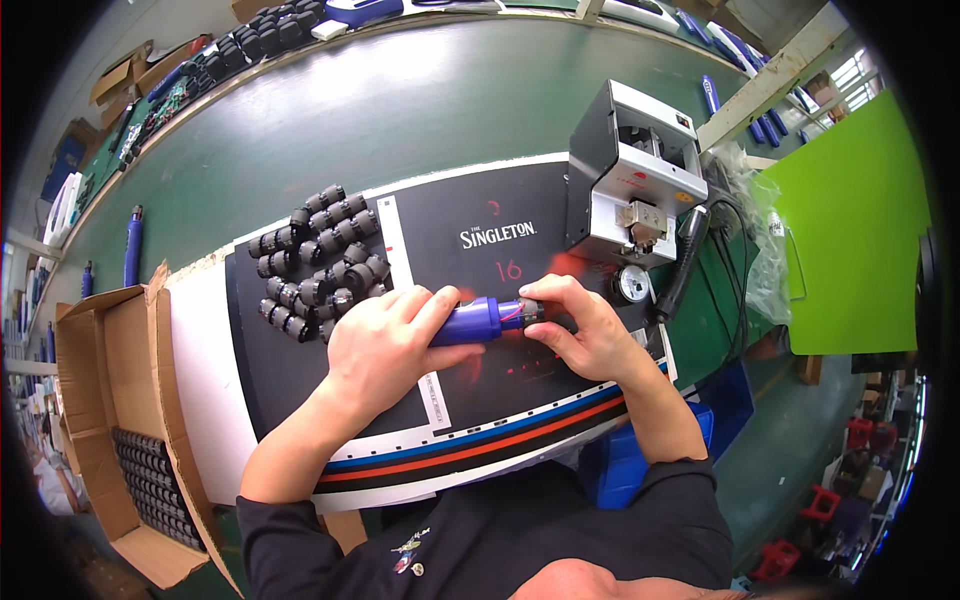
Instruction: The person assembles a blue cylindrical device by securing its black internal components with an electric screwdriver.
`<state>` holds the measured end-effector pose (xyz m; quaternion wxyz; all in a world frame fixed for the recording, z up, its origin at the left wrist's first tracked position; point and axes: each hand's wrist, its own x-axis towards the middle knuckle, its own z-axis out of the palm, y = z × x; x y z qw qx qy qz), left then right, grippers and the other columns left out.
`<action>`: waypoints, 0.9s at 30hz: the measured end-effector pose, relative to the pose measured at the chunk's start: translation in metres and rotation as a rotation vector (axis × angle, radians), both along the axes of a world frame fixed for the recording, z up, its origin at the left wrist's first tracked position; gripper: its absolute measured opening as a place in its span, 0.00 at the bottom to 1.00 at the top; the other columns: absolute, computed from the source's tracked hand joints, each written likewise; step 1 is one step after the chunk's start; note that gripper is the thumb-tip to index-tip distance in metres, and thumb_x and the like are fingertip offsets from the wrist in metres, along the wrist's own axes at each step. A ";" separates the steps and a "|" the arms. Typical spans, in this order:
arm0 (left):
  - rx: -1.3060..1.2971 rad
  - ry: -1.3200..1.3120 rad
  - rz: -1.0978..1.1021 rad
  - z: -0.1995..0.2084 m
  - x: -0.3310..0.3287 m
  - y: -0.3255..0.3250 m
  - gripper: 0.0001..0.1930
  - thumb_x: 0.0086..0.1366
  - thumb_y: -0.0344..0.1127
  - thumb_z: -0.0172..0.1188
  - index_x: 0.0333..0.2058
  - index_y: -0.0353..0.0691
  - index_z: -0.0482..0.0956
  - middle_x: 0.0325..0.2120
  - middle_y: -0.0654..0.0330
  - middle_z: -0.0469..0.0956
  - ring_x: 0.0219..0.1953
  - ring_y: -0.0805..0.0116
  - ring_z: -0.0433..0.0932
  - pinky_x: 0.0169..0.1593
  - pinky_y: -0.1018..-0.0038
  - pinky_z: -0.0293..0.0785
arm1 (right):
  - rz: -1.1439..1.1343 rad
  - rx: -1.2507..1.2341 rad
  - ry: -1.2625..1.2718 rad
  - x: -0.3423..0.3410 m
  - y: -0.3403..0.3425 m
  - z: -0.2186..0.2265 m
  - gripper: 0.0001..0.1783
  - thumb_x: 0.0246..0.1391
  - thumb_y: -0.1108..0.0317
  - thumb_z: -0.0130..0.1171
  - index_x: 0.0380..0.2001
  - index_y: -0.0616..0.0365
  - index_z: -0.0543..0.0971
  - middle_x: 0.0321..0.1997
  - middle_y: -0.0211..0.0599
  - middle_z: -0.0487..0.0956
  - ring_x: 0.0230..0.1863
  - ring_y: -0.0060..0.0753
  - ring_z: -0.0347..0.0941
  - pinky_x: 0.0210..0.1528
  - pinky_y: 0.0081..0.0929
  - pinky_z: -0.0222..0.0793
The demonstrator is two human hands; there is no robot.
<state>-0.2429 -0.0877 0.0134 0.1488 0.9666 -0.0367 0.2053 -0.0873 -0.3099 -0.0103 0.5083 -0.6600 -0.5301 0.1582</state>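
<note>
While a blue plastic tube is gripped by left hand, black cylinder by right hand, apparent pink wire could get twist-snapped.

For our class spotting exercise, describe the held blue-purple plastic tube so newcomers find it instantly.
Over the flat black mat, right of the clustered short black cylinders, the left hand grips a glossy blue-purple plastic tube. Its colour sets it apart from those darker cylinders.

Two hands, one held cylinder, one machine, one green panel
</note>
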 end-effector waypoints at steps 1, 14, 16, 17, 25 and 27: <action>0.044 0.000 0.020 0.000 -0.001 -0.002 0.26 0.54 0.58 0.71 0.46 0.49 0.81 0.26 0.66 0.76 0.26 0.67 0.80 0.29 0.72 0.76 | 0.012 -0.019 -0.018 0.001 0.000 0.000 0.21 0.59 0.70 0.67 0.53 0.60 0.73 0.44 0.45 0.80 0.40 0.46 0.80 0.43 0.34 0.75; -0.031 0.029 0.032 -0.006 -0.001 -0.009 0.24 0.55 0.56 0.71 0.45 0.49 0.80 0.28 0.66 0.76 0.28 0.68 0.80 0.29 0.72 0.75 | 0.025 -0.147 0.072 0.001 -0.005 0.006 0.21 0.59 0.70 0.67 0.53 0.59 0.71 0.42 0.44 0.78 0.37 0.41 0.77 0.41 0.32 0.73; -0.046 0.060 0.027 -0.004 -0.001 -0.013 0.26 0.52 0.54 0.74 0.44 0.45 0.80 0.30 0.62 0.78 0.32 0.62 0.82 0.35 0.69 0.78 | 0.027 -0.125 -0.022 0.003 -0.004 0.010 0.22 0.57 0.70 0.68 0.52 0.60 0.72 0.42 0.43 0.78 0.39 0.40 0.77 0.43 0.32 0.73; -0.063 0.085 -0.018 -0.004 -0.002 -0.014 0.26 0.53 0.53 0.73 0.45 0.45 0.78 0.32 0.61 0.77 0.34 0.62 0.81 0.37 0.68 0.77 | 0.019 -0.106 -0.112 0.004 -0.004 0.011 0.22 0.55 0.70 0.69 0.51 0.60 0.73 0.42 0.42 0.78 0.40 0.39 0.77 0.45 0.31 0.73; -0.166 0.242 -0.225 -0.014 -0.017 -0.043 0.31 0.56 0.40 0.71 0.56 0.39 0.71 0.37 0.56 0.71 0.39 0.58 0.78 0.39 0.65 0.78 | 0.085 0.168 0.461 -0.030 0.001 0.007 0.41 0.71 0.35 0.36 0.56 0.69 0.69 0.55 0.49 0.73 0.60 0.40 0.70 0.68 0.37 0.60; -0.141 0.272 -0.236 -0.017 -0.017 -0.040 0.30 0.54 0.38 0.71 0.54 0.39 0.71 0.38 0.56 0.70 0.38 0.59 0.78 0.37 0.66 0.79 | 0.140 0.127 0.440 -0.030 0.001 0.009 0.42 0.70 0.34 0.35 0.57 0.69 0.69 0.56 0.49 0.73 0.61 0.40 0.70 0.67 0.37 0.61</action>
